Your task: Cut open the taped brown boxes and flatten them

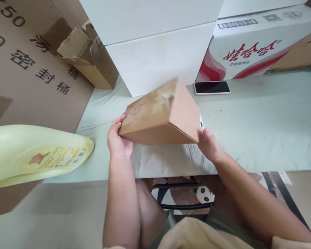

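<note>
Left hand gripping carton, right hand opposite

At the centre of the frame, your left hand and right hand hold opposite ends of a tilted brown carton. A phone lies right of upper centre; a yellow bottle spans the left edge.

We observe a counter covered in pale green, creased cloth. On it we record a phone lying flat before a red-printed white carton; farther left we note a plain white box and a small open cardboard box.
</note>
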`<state>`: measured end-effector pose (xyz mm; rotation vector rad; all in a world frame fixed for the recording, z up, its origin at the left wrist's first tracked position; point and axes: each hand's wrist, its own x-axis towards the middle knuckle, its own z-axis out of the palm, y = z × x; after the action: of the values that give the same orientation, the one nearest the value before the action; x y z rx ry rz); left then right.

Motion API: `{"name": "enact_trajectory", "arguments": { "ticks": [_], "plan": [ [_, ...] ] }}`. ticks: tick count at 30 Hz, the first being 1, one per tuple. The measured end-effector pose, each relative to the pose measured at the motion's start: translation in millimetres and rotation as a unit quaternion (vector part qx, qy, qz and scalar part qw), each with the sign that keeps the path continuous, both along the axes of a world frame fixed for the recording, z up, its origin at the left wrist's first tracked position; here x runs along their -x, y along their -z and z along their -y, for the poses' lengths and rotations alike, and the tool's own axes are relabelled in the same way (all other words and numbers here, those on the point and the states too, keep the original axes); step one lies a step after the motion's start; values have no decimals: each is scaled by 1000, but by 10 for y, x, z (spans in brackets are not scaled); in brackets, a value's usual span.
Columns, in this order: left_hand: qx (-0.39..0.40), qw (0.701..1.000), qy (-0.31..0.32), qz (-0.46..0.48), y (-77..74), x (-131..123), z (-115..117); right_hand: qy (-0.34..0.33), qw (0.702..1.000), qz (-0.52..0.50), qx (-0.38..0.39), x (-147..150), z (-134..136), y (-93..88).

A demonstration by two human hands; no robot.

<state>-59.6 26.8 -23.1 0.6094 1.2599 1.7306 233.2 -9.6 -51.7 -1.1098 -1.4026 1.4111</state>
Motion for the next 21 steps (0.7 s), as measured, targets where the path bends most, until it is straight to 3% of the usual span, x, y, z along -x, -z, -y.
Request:
{"name": "enact_trajectory", "arguments": {
  "ticks": [3,5,8,12,14,16,18,21],
  "plan": [
    [105,992,69,5,57,-70,37,-22,987,27,-159,21,71,-104],
    [158,976,148,-5,88,-139,85,-39,971,41,-233,7,90,-173],
    [179,942,284,-18,118,-209,160,-40,955,41,-292,-30,102,-239],
    [225,889,377,-132,167,-227,187,29,946,30,-323,-59,133,-253],
    [215,880,359,-225,194,-233,163,53,945,41,-320,-51,145,-241],
    [159,906,266,-290,208,-246,133,43,948,64,-309,-25,148,-228],
    [62,938,176,-292,208,-264,116,12,950,74,-303,8,142,-221],
    [-121,934,161,-295,214,-289,123,-14,951,55,-304,45,130,-223]
  ]
}}
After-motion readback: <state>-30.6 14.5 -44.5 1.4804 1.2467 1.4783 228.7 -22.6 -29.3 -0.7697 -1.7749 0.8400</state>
